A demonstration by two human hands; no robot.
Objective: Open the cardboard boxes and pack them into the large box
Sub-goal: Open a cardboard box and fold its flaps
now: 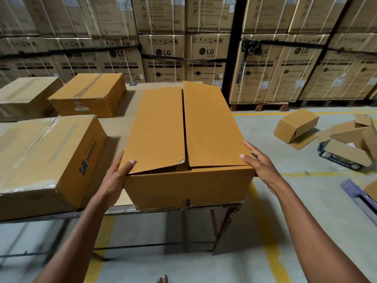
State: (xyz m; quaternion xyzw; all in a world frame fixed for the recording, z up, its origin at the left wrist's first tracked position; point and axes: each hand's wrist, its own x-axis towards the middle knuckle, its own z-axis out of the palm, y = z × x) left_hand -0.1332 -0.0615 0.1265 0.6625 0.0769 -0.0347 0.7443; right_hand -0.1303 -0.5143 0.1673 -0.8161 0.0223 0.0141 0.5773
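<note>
A brown cardboard box (183,180) stands on the near right end of the table (114,127), its two top flaps lying nearly flat with a dark gap down the middle. My left hand (117,176) grips its near left corner, thumb on top of the left flap. My right hand (259,162) holds the near right corner, thumb on the right flap and fingers down the side. Three taped boxes lie on the table to the left: a large one (47,160) at the front, one (89,94) behind it, another (24,94) at the far left.
A wall of strapped washing-machine cartons (183,58) rises behind the table. On the concrete floor at right lie an opened small box (295,127) and loose flattened cardboard (350,139). Yellow lines mark the floor. A toe (162,279) shows at the bottom edge.
</note>
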